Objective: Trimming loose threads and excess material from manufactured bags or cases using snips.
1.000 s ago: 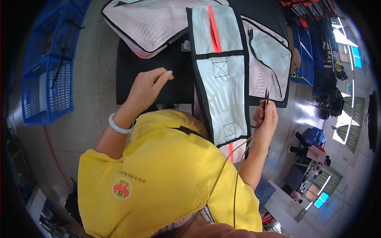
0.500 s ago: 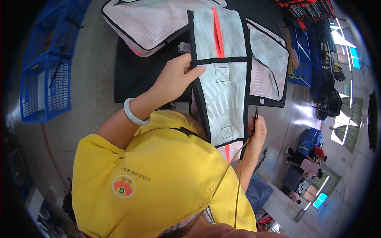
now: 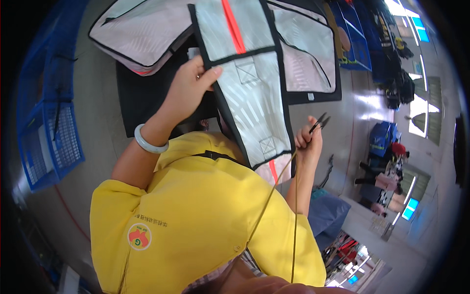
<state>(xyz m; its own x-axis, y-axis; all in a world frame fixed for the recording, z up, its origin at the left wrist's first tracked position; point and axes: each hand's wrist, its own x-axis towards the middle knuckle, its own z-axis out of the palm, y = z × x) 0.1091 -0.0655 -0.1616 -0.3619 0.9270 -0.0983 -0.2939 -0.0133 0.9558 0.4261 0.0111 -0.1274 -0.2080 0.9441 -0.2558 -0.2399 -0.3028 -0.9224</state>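
A long pale fabric bag piece (image 3: 252, 105) with black bound edges hangs upright before me. Toward its top runs a bright red-orange strip (image 3: 233, 27), and two stitched box-and-cross squares show along its length. My left hand (image 3: 188, 90) pinches its left black edge between thumb and fingers. To the right of the piece, my right hand (image 3: 309, 143) is closed around small dark thread snips (image 3: 319, 122), blades pointing up and apart from the fabric. A thin olive cord (image 3: 295, 210) runs from near that hand down over my yellow shirt.
More pale, black-edged bag pieces (image 3: 147, 32) (image 3: 308, 54) lie on a black table (image 3: 134, 103). Blue plastic crates (image 3: 63, 139) stand at the left; another blue crate (image 3: 360, 44) is beyond the table's right. Other people (image 3: 389, 181) are far off at the right.
The view has shifted, so the table and bag pieces appear farther up and left. My right hand has turned the snips, and their blades now show parted. My left hand keeps its grip.
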